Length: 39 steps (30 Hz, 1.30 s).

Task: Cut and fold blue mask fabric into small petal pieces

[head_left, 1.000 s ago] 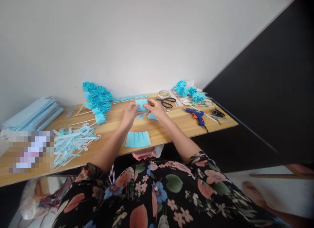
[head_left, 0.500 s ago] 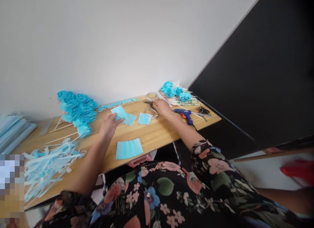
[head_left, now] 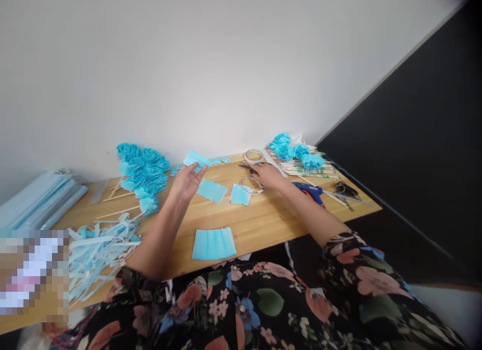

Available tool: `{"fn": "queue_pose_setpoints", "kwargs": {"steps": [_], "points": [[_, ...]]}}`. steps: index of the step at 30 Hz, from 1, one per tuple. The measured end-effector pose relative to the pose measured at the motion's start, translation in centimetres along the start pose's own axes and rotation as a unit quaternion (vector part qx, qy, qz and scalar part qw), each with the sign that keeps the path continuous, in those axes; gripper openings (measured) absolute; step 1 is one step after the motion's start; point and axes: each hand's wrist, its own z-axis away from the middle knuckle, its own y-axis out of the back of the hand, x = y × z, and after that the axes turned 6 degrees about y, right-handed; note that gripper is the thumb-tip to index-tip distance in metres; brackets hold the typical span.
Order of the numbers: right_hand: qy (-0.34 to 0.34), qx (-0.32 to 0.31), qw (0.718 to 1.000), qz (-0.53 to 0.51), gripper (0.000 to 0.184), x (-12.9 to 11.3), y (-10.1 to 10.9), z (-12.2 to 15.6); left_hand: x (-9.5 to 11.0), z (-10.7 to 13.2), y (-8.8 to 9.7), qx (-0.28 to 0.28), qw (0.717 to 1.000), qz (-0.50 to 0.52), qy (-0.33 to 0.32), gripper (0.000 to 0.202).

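My left hand [head_left: 187, 182] is raised a little above the wooden table [head_left: 263, 222] and pinches a small light blue fabric piece [head_left: 196, 159] at its fingertips. My right hand [head_left: 268, 175] rests on the table, fingers curled on the black-handled scissors [head_left: 246, 166], beside a loose white tape ring [head_left: 251, 186]. Between my hands lie two blue fabric squares [head_left: 212, 190], [head_left: 238, 195]. A larger pleated blue piece [head_left: 214, 243] lies near the front edge.
Blue fabric flowers on sticks [head_left: 143, 170] lie at the back left, and more flowers [head_left: 293, 150] at the back right. A tape roll [head_left: 253, 155], a blue glue gun [head_left: 309, 192], cut strips [head_left: 100, 242] and stacked masks [head_left: 35, 199] also share the table.
My hands split apart: the left kept one blue piece and lifted it, while the right went to the scissors. Two blue squares now lie on the table between them.
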Motion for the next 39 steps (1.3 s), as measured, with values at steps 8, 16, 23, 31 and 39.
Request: {"fn": "queue_pose_setpoints", "kwargs": {"steps": [8,16,23,31,39], "points": [[-0.018,0.038,0.999,0.012,0.049,0.8,-0.3,0.5,0.5,-2.1,-2.3,0.012,0.999,0.039,0.012,0.024],[-0.084,0.026,0.996,-0.013,0.055,1.4,0.3,0.2,-0.9,-3.4,0.5,0.075,0.994,0.002,0.074,0.028],[-0.003,0.08,0.844,-0.53,0.063,-1.4,1.5,0.8,-1.3,-4.1,3.6,0.046,0.994,-0.034,0.09,0.019],[0.008,-0.104,0.544,-0.833,0.047,-8.3,1.0,-1.7,-1.7,-5.2,5.8,0.012,0.996,-0.01,0.089,0.021],[-0.008,-0.137,0.542,-0.829,0.039,-10.0,-0.9,-1.0,-1.8,-5.5,6.1,0.018,0.996,-0.02,0.086,0.014]]}}
